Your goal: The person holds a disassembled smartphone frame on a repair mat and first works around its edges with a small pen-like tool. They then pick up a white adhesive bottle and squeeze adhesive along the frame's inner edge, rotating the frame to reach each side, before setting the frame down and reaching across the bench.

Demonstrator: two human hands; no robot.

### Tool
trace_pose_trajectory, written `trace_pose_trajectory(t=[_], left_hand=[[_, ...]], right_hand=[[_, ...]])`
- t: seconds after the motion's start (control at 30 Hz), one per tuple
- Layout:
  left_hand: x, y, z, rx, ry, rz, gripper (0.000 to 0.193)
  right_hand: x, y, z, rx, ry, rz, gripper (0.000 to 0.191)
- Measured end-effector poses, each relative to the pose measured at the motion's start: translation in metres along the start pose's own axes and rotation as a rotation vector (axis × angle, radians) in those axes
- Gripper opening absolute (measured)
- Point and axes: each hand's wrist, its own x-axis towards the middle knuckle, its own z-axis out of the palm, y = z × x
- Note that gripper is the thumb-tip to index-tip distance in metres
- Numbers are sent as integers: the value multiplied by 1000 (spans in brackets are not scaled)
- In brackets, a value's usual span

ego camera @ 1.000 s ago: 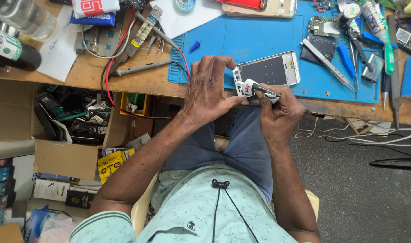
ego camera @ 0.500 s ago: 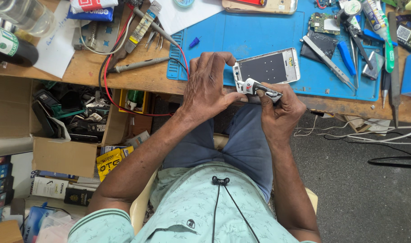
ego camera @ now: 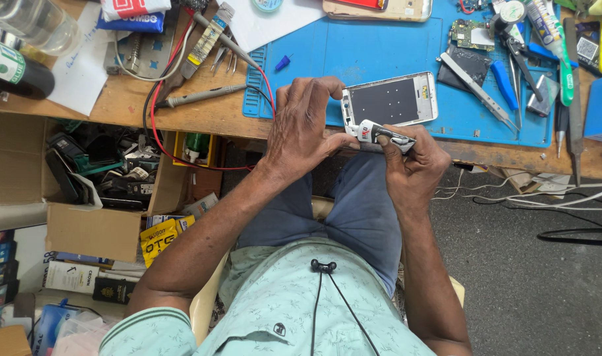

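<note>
A white phone frame (ego camera: 392,100) with a dark inner panel lies on the blue work mat (ego camera: 353,53) at the bench's front edge. My left hand (ego camera: 306,128) grips its left end, fingers curled over the top corner and thumb at the lower corner. My right hand (ego camera: 411,163) is closed around a small white and black tube (ego camera: 380,134), whose tip points at the frame's lower left edge beside my left thumb.
Tweezers (ego camera: 475,89), blue-handled tools (ego camera: 505,82), a green circuit board (ego camera: 471,34) and a tool (ego camera: 563,62) lie on the mat's right. Red and black probe leads (ego camera: 182,99) cross the wooden bench. A cardboard box of parts (ego camera: 110,178) sits below left.
Both hands stay on the phone frame and the tube with only slight shifts. The view has moved a little.
</note>
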Motion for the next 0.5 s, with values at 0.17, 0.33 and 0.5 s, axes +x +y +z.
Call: trace_pose_trajectory(t=[0.17,0.33,0.5], left_hand=[[-1,1,-1,11,18,27,82],[-2,3,-3,22,38,69,77],[-3,3,-4,26,43,88,77]], right_hand=[[-1,1,-3,-55,5,37,16],[-1,1,-8,15,-38,59,15],[4,2,-15,33,-87,55,13]])
